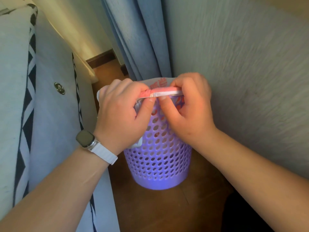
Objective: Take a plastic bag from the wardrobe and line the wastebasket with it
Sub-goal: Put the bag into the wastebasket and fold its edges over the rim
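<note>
Two hands, set close together with thumbs almost meeting: left hand [122, 113] and right hand [189, 108]. Each pinches the same folded hem of the plastic bag [164, 92] between thumb and curled fingers. Left wrist: watch [86, 138], white strap.

Item: plastic bag, white film with red print. Location: body inside the wastebasket [160, 161], print showing through the upper holes. The hem is held at the near rim and the far side stands up behind the hands. One loose white end hangs outside, under the left hand.

Item: wastebasket, lilac, perforated, upright on the wooden floor [167, 206]. It stands in the narrow strip between grey upholstery [50, 97] and wall [242, 64], towards the far end by the blue curtain [138, 39].

Hazards, as judged:
1. Tear: thin film stretched over the rim from two pinches so near each other.
2. Far side drops into the basket if the near hem is pulled towards the person.
3. Basket tips or slides, being light with nothing steadying it but the bag.
4. Loose end stays outside and the lining sits uneven.
</note>
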The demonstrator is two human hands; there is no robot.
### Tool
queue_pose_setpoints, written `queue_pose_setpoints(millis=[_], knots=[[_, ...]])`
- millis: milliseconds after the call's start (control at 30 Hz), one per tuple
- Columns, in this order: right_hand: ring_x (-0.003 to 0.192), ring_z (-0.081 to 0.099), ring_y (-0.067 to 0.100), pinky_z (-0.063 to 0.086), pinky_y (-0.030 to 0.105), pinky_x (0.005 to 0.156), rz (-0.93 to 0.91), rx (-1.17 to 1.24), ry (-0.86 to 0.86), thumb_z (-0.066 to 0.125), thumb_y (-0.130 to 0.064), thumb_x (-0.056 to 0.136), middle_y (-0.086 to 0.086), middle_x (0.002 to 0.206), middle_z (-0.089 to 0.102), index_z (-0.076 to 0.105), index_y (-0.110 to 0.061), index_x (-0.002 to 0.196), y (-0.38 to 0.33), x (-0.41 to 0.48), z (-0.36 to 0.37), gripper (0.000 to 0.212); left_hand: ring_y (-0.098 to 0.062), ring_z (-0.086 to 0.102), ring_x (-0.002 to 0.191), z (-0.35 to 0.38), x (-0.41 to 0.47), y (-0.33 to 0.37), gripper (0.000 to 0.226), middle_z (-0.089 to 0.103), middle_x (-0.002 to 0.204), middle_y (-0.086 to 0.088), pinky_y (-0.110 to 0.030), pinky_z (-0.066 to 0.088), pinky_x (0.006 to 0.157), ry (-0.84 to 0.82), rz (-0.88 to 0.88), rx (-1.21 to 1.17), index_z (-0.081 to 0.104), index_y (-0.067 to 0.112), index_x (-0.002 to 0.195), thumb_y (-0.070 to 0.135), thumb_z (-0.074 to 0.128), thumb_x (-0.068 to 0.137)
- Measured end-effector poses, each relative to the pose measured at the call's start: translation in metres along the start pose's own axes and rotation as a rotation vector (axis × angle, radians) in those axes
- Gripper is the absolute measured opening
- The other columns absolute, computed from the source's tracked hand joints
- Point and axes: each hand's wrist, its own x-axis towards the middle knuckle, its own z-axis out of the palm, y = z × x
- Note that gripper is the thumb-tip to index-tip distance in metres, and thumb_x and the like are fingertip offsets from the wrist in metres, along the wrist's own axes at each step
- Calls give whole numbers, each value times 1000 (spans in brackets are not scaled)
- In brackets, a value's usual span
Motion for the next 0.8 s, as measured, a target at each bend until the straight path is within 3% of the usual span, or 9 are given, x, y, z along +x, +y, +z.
queue_pose_setpoints(millis=[100, 200, 367, 500, 633, 733, 800], knots=[[96, 56, 24, 44, 50, 86, -7, 71, -39, 58, -29, 88, 3, 101, 59, 62, -5, 103, 7, 1, -1, 28, -19, 47, 75, -1, 1, -11, 19, 51, 76, 5, -43, 40, 72, 7, -66, -47, 59, 12, 81, 27, 52, 91], [102, 54, 20, 45, 49, 90, 38, 124, -18, 57, -29, 88, -2, 108, 54, 63, -4, 110, 17, 5, -3, 34, -18, 46, 73, -4, 3, -17, 19, 49, 73, 3, -45, 40, 69, 25, -106, -109, 56, 11, 77, 24, 49, 89], [99, 55, 19, 44, 43, 90, 10, 123, -8, 57, -26, 89, -3, 103, 54, 65, -4, 102, 24, 8, -5, 27, -13, 43, 73, -5, 3, -18, 22, 50, 71, -2, -39, 38, 67, 55, -98, -171, 55, 6, 76, 22, 48, 89], [90, 54, 23, 43, 46, 82, 17, 106, 25, 54, -22, 88, 4, 93, 58, 62, -5, 93, 21, 9, -7, 19, -14, 43, 73, -4, 2, -15, 24, 48, 73, -1, -37, 38, 67, 61, -77, -195, 56, 4, 78, 23, 47, 90], [85, 52, 26, 41, 47, 78, 14, 47, 36, 53, -23, 88, 7, 88, 56, 59, -6, 88, 18, 8, -8, 18, -24, 53, 84, -6, 1, -14, 28, 57, 87, -2, -48, 42, 78, 31, -16, -99, 64, 7, 93, 31, 49, 91], [86, 52, 26, 38, 43, 80, -12, 4, 51, 56, -23, 88, 7, 90, 57, 60, -6, 89, 12, 5, -6, 18, -28, 56, 98, -3, -3, 5, 36, 64, 104, -6, -45, 37, 89, 26, 24, 37, 64, 12, 114, 36, 52, 90], [89, 53, 27, 39, 44, 81, -29, 14, 77, 58, -23, 87, 7, 93, 57, 61, -5, 91, 6, 1, -4, 19, -28, 55, 95, 1, -5, 15, 32, 64, 100, -5, -42, 35, 87, 58, 20, 98, 65, 14, 113, 34, 53, 92]])
